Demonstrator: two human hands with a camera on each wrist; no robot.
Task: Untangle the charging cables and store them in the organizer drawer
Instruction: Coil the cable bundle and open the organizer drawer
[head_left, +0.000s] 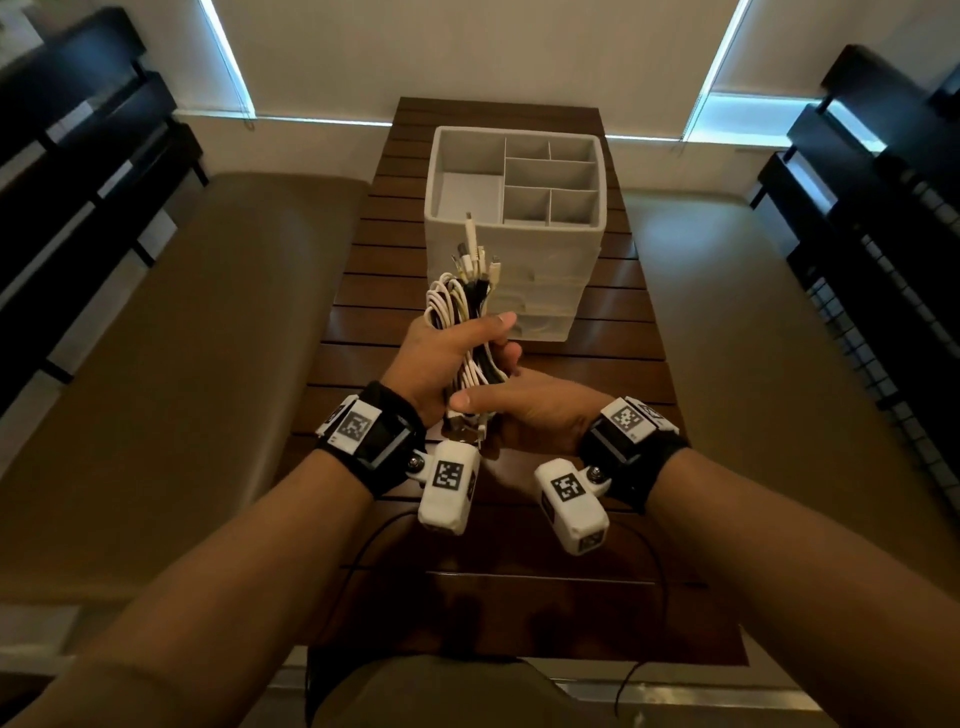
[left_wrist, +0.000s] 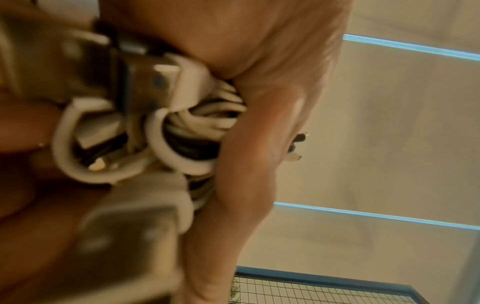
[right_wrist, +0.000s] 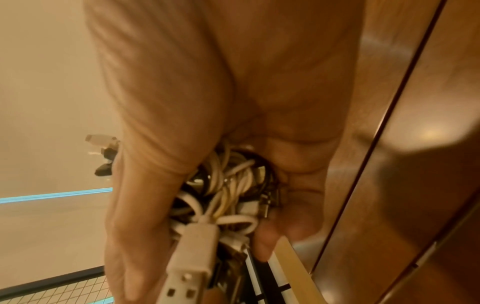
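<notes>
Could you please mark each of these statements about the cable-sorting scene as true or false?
1. The left hand grips the bundle of cables. True.
2. The bundle is made up only of black cables. False: it mixes white and black cables, mostly white.
3. The organizer stands on the slatted wooden table. True.
4. Several cables already lie in the organizer's top compartments. False: the compartments visible from above hold no cables; all the cables are in the hands.
5. The right hand rests flat on the table, away from the cables. False: it is at the lower end of the bundle, with the thumb across the plugs.
</notes>
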